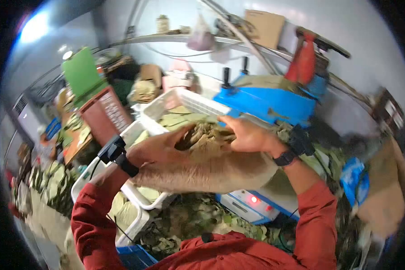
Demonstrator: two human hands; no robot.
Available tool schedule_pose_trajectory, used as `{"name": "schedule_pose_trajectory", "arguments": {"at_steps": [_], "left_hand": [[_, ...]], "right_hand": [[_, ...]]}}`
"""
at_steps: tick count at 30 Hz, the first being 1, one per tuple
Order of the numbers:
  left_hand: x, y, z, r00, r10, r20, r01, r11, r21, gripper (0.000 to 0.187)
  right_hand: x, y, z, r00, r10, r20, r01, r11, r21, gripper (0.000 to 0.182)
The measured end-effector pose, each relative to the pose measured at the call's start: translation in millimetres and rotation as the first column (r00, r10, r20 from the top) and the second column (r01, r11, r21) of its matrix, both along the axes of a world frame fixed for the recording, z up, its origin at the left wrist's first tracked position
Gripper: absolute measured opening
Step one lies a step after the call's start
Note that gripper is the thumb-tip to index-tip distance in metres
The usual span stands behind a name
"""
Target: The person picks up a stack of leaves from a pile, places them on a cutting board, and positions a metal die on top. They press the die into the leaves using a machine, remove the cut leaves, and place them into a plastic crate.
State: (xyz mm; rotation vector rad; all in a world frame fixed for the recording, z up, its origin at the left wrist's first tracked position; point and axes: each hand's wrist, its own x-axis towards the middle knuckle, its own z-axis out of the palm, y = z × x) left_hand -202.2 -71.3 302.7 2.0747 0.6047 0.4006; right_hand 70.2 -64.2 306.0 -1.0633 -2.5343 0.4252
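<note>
My left hand [166,148] and right hand [247,135] cover most of the leaf stack [207,139]; the brown bag [382,189] blurs.

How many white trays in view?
3. One white tray behind the hands, holding leaves; one under the left hand; one at lower left by the sleeve. More may be hidden behind the arms.

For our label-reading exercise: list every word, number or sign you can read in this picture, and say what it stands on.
Nothing can be read for certain.
Brown board: pale lines of print, too blurred to read.
Blue packet: any print too blurred.
Cardboard box: no print visible.
Blue machine: a red light, no legible label.
</note>
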Motion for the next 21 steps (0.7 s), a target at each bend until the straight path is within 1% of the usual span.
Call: {"name": "schedule_pose_trajectory", "arguments": {"at_steps": [1,2,4,5,6,7,8,9,10,11,12,13,14,15,17,19,20,21], "left_hand": [[18,13,0,0.994,-0.078,0.072,0.078,0.997,-0.008,0.09],[37,5,23,1.0,-0.008,-0.03,0.016,0.964,0.264,0.086],[66,9,22,0.996,0.067,-0.066,-0.024,0.859,0.511,0.082],[80,7,21,0.992,0.112,-0.065,-0.047,0.778,0.626,0.081],[95,1,20,0.996,0.083,-0.036,-0.044,0.791,0.61,0.083],[108,1,4,0.996,-0.049,0.078,-0.024,0.683,0.73,0.081],[121,4,-18,0.987,-0.117,0.107,0.003,0.688,0.726,0.079],[136,8,-49,0.975,-0.18,0.132,0.03,0.693,0.721,0.077],[153,12,-92,0.958,-0.198,0.207,-0.017,0.682,0.731,0.074],[168,14,-138,0.937,-0.212,0.277,-0.065,0.675,0.735,0.071],[179,12,-174,0.961,-0.158,0.228,-0.045,0.723,0.69,0.068],[183,3,-205,0.981,-0.101,0.168,-0.029,0.772,0.634,0.066],[182,-12,-231,0.994,-0.028,0.104,-0.047,0.759,0.649,0.063],[183,-25,-248,0.997,0.055,0.053,-0.076,0.738,0.67,0.061],[161,-60,-236,0.975,0.144,0.169,-0.218,0.77,0.6,0.057],[136,-97,-249,0.94,0.307,0.149,-0.341,0.867,0.363,0.063],[127,-99,-255,0.962,0.266,0.067,-0.274,0.945,0.177,0.06],[136,-101,-263,0.928,0.356,0.108,-0.315,0.906,-0.281,0.057]], "right_hand": [[14,-6,6,0.998,-0.043,0.054,0.039,0.997,0.062,0.073],[25,-17,19,0.989,-0.144,0.012,0.145,0.989,-0.03,0.068],[41,-62,52,0.916,-0.388,0.103,0.373,0.917,0.143,0.06],[48,-82,59,0.854,-0.502,0.134,0.464,0.853,0.24,0.056],[56,-98,52,0.821,-0.56,0.11,0.506,0.803,0.314,0.056],[63,-116,36,0.789,-0.609,0.085,0.538,0.75,0.384,0.055],[69,-133,17,0.757,-0.651,0.056,0.564,0.694,0.448,0.055],[76,-146,-7,0.775,-0.626,0.093,0.506,0.701,0.502,0.061],[81,-148,-42,0.772,-0.631,0.083,0.533,0.712,0.457,0.067],[80,-156,-74,0.727,-0.674,0.132,0.582,0.706,0.404,0.066],[87,-155,-116,0.689,-0.703,0.175,0.626,0.7,0.343,0.065],[93,-154,-159,0.66,-0.728,0.185,0.699,0.686,0.202,0.065],[97,-155,-202,0.634,-0.746,0.204,0.753,0.656,0.058,0.066],[101,-160,-247,0.625,-0.757,0.189,0.728,0.653,0.208,0.066],[103,-167,-256,0.672,-0.73,0.126,0.689,0.679,0.254,0.066],[99,-166,-239,0.689,-0.71,0.144,0.698,0.704,0.13,0.068],[100,-166,-230,0.697,-0.699,0.157,0.698,0.712,0.072,0.068],[103,-167,-228,0.714,-0.683,0.156,0.679,0.729,0.085,0.069]]}}
